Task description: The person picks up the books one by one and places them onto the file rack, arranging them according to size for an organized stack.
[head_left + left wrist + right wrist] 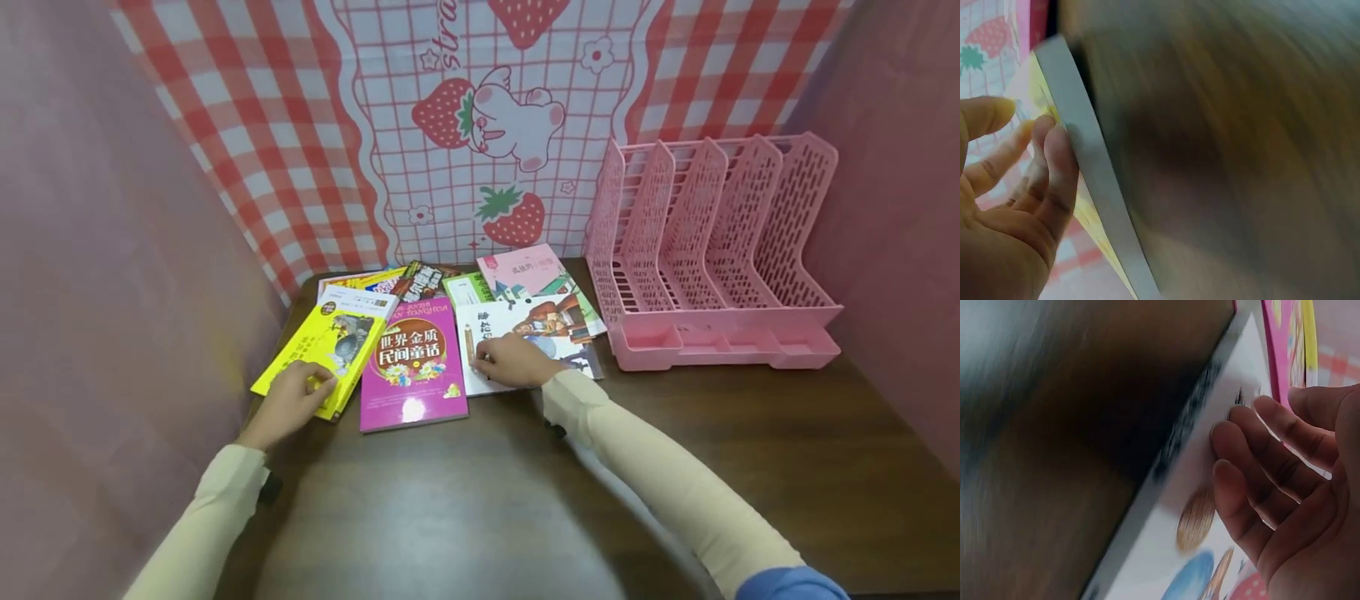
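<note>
Your left hand [294, 400] pinches the yellow book's [330, 348] near edge; your right hand [510, 360] rests flat-fingered on the white book [525, 337]. Thin, glossy, likely slippery: grip by the edges.

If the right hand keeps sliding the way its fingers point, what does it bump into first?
Probably the magenta book. The right hand lies on the white book, fingers pointing left, and the magenta one lies right beside it. Whether the edges touch is unclear.

Pink file rack [712, 250], strawberry backdrop [480, 125]
</note>
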`<move>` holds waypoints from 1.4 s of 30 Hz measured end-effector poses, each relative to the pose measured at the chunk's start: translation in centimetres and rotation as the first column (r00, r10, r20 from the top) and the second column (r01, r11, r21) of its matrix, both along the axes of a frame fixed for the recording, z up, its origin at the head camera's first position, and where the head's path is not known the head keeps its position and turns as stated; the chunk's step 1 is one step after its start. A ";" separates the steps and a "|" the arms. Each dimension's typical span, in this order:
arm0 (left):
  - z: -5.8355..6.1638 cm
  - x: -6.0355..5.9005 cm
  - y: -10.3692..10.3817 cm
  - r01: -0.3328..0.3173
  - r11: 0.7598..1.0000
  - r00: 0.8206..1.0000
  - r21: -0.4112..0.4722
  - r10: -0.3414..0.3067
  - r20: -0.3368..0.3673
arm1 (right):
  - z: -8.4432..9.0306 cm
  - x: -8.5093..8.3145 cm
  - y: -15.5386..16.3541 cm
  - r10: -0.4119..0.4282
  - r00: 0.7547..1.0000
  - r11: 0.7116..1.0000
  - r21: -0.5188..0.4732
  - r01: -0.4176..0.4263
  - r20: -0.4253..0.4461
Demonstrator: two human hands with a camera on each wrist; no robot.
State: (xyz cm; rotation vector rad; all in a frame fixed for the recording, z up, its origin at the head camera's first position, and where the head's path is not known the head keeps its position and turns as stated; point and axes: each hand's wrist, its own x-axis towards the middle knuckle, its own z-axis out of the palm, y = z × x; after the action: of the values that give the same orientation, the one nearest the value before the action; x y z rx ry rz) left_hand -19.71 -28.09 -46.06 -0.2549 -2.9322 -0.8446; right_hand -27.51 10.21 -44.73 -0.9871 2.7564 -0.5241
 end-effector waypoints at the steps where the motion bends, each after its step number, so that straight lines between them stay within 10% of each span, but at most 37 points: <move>1: -0.2 0.1 -0.3 -0.010 1.000 1.000 -0.008 0.010 0.027 | -0.2 0.2 -0.3 0.010 1.000 1.000 0.006 -0.010 0.001; 11: -0.2 -0.2 -5.3 -0.206 0.975 0.923 -0.077 0.220 0.317 | -0.6 1.2 -1.2 0.050 0.995 0.996 0.067 -0.056 0.084; 19: -0.8 -0.7 -6.9 -0.165 0.980 0.937 -0.108 0.190 0.294 | -1.0 2.0 -2.4 -0.040 0.999 0.964 0.263 0.030 0.031; 28: 0.0 -0.7 -6.0 -0.263 0.959 0.902 -0.106 0.283 0.326 | -0.7 2.0 -2.8 -0.066 0.997 0.953 0.300 0.051 0.039; 39: 0.1 -0.8 -5.7 -0.358 0.934 0.875 0.012 0.331 0.353 | -1.3 2.1 -2.4 -0.064 0.998 0.957 0.284 0.059 0.009; 42: 0.1 -0.1 -6.0 -0.433 0.885 0.849 0.168 0.338 0.406 | -1.3 2.2 -2.7 -0.067 0.998 0.961 0.269 0.062 0.007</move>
State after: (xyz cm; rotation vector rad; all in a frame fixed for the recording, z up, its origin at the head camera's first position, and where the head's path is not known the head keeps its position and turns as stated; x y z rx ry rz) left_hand -19.78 -34.13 -45.98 0.5629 -2.9703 -1.2936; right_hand -25.33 7.54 -46.01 -0.8273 2.7565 -0.1567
